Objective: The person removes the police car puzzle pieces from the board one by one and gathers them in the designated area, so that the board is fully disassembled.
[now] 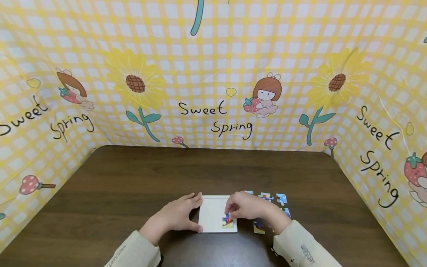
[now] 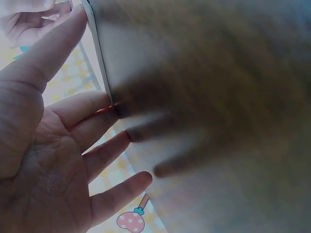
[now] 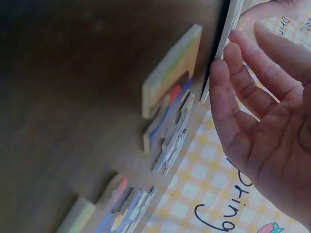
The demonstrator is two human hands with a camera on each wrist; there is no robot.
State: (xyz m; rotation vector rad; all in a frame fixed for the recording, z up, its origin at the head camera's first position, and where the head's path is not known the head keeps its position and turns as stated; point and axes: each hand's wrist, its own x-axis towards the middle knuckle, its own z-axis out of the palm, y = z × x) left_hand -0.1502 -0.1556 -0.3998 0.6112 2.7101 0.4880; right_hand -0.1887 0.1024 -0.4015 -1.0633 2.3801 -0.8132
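Note:
A white square puzzle board with a raised rim lies in front of me. My left hand touches its left side, thumb at the near corner and fingertips at the far corner. In the left wrist view the fingers are spread and fairly straight. Over the board's right part, my right hand bends down, thumb and index finger pinching a colourful jigsaw piece at its far edge. That piece lies in the near right corner of the board. The right wrist view shows the other fingers by the board's edge.
Several loose jigsaw pieces lie on the brown table right of the board, partly hidden under my right forearm. In the right wrist view, a corner piece lies close to the board. Checked yellow cloth walls the table's back and sides.

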